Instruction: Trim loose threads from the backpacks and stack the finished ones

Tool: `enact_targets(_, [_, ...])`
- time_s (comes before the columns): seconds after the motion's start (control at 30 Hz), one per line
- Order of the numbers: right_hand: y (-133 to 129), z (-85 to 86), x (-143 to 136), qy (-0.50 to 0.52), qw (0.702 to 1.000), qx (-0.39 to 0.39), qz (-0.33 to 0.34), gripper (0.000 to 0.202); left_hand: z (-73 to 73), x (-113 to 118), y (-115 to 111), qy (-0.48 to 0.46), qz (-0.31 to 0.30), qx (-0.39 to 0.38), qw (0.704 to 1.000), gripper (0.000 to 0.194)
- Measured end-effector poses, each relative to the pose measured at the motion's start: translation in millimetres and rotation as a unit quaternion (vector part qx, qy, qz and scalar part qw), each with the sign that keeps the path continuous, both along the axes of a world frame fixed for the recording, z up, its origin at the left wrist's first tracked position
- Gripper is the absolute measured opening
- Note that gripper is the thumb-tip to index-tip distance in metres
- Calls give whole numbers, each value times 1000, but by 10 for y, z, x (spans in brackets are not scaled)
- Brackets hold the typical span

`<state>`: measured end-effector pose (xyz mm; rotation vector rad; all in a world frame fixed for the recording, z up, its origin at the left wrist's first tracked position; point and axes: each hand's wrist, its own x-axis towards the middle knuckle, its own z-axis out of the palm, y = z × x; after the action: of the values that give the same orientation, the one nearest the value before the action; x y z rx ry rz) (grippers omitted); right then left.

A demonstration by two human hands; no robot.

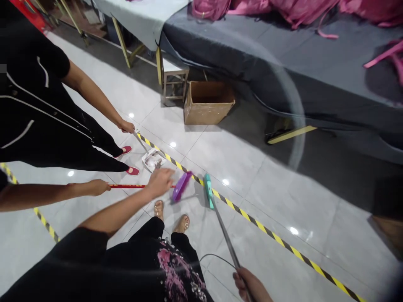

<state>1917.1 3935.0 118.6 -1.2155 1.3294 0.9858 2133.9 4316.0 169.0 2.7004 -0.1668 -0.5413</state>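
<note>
My right hand point(252, 285) is wrapped round the grey handle of a broom with a green head point(208, 191), which rests on the tiled floor by the striped tape. My left hand point(161, 182) is raised, fingers spread and slightly blurred, holding nothing; it lies over part of a red broom handle point(127, 186). That handle ends in a purple broom head point(181, 186) and is held by another person's hand point(99, 187). The same person's other hand point(126, 126) grips a white dustpan point(153, 159) with some debris in it.
Yellow-black tape point(258, 225) crosses the floor. An open cardboard box point(204, 113) and a small stool point(175, 73) stand beside a dark-covered table point(252, 54) bearing pink bags point(289, 10). A person in black point(47, 113) stands at the left.
</note>
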Motion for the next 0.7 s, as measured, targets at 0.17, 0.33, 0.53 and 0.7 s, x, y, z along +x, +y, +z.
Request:
enact_targets(0.17, [-256,-170,-132,-47,999,18,12,41,-56,-1290,-191,172,67,-51,982,31])
enact_targets(0.33, [-649,-332,209,-55,996,63,32,45,24,-1681,-385,232,94,-17,968,33])
enact_targets(0.53, [-1095,-641,485,-131,986,91,40,41,109,-1966,-754,257,164,37,952,40])
enact_targets(0.7, [-1242,-673,565,-186,979,46,66,47,127,-2256,-900,289,148,48,945,42])
